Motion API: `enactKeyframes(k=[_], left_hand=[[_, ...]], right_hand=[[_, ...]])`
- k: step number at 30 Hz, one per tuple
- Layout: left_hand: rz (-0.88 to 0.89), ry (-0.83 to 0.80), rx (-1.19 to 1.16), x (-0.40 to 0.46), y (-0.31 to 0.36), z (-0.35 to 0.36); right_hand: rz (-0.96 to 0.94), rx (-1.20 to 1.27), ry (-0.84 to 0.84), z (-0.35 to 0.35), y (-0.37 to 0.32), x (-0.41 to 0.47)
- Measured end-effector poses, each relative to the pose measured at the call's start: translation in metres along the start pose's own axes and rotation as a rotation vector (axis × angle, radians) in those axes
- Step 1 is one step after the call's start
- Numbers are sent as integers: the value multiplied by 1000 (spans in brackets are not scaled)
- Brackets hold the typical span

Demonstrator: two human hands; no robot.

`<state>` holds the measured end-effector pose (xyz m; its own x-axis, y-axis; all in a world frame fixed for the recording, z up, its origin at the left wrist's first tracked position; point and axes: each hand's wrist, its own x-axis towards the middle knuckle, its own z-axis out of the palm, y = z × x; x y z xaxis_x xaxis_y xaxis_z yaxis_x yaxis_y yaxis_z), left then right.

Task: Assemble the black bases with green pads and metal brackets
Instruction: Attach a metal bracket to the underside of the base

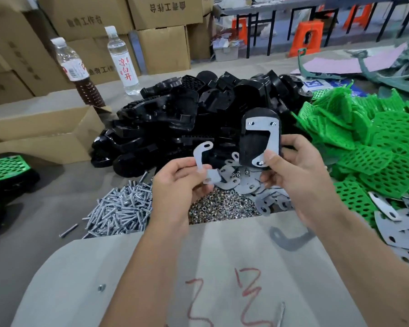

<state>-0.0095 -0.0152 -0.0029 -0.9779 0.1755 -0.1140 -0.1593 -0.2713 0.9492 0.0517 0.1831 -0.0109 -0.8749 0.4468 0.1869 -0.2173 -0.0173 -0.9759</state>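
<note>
Right hand (291,168) grips a black base (257,140) already carrying one metal bracket (268,135), left hand (175,182) pinches a second loose bracket (202,159) beside it, while finished green-padded units (7,166) lie far left; base pile (187,119) and green pads (376,142) remain largely unassembled.

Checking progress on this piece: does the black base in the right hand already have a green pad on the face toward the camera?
No: the black base in the right hand shows only a metal bracket on that face.

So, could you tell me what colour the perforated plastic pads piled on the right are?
Bright green perforated plastic pads, clearest in the head view.
</note>
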Motion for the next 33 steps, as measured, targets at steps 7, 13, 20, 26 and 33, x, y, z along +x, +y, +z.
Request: enactKeyframes(k=[7,13,20,26,33], left_hand=[[134,-251,-33,-8,1,1],[218,-212,120,-6,-2,8],[222,-177,139,-3,-4,3],[227,-159,71,-3,-5,-1],[461,2,243,3,-7,1]], right_hand=[[-28,-123,-76,26,7,-13],[-36,-170,-121,31,4,-17],[-35,-162,-115,35,5,-19],[-43,-147,-111,30,10,-16],[-25,-95,-95,27,12,-13]])
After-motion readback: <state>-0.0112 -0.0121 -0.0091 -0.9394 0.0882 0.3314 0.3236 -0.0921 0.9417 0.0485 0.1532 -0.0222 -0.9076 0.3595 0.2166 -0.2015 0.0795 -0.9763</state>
